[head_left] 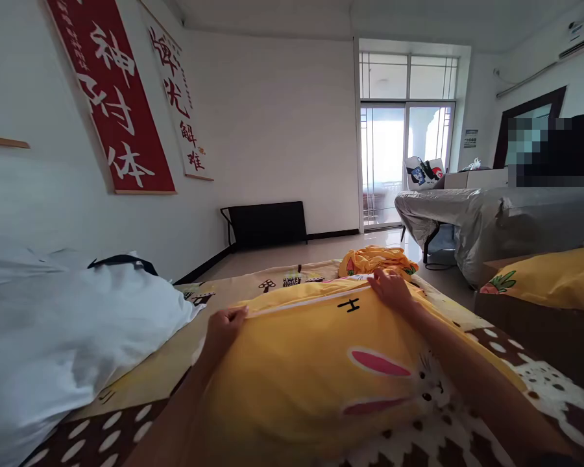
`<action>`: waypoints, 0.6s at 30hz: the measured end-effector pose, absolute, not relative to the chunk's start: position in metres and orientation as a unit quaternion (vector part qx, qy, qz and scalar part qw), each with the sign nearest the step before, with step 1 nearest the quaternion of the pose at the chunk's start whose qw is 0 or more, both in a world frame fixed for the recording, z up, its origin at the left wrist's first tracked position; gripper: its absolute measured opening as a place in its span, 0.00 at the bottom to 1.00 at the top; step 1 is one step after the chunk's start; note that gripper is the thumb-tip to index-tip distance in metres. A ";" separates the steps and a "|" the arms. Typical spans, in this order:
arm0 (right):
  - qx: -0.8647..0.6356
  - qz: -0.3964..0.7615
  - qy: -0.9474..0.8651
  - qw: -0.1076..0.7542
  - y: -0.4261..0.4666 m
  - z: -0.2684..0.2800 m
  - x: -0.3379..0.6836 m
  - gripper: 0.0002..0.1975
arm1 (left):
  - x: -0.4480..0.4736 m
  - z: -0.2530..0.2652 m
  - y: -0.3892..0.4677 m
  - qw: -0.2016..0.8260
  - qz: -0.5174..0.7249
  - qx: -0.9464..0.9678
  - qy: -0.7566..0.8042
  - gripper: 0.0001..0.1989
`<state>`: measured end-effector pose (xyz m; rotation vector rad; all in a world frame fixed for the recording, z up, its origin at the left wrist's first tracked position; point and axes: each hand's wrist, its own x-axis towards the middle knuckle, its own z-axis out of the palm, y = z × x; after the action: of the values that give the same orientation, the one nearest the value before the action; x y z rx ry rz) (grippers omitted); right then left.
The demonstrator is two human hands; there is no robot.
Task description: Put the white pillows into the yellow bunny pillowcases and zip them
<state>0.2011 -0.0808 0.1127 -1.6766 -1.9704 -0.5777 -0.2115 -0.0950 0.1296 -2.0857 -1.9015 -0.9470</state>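
A yellow pillowcase (292, 363) printed with a rabbit and a black letter lies in front of me, bulging as if filled. A pale strip that looks like a zipper (302, 301) runs along its far edge. At the left end of this edge, my left hand (226, 324) is closed, its fingers pinching the cloth. My right hand (390, 288) grips the same edge near its right end, fingers bent over the fabric. Just beyond the right hand sits a crumpled heap of orange-yellow cloth (377, 261) with carrot prints.
A patterned blanket (165, 370) lies beneath the pillowcase. On the left rests a large white bag (73, 337). A cardboard box (530, 337) holding yellow cloth (555, 279) stands at right, before a plastic-covered table (540, 220). A folded black frame (267, 224) leans against the wall.
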 end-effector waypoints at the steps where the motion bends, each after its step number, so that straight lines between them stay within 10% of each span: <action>1: -0.618 -0.242 -0.706 0.247 -0.085 0.125 0.201 0.25 | -0.210 0.146 -0.097 0.098 -0.328 -0.689 -0.639 0.28; 10: -0.568 -0.378 -0.713 0.161 -0.117 0.183 0.201 0.32 | -0.199 0.220 -0.105 0.386 -0.116 -0.730 -0.552 0.33; 18: -0.515 -0.480 -0.537 0.465 -0.132 0.244 0.219 0.29 | -0.197 0.280 -0.122 0.483 -0.337 -0.566 -0.577 0.30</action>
<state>0.2188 -0.1318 0.2443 -1.2646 -1.3183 -1.1793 -0.1970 -0.1224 0.2798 -1.3801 -1.4056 -0.8211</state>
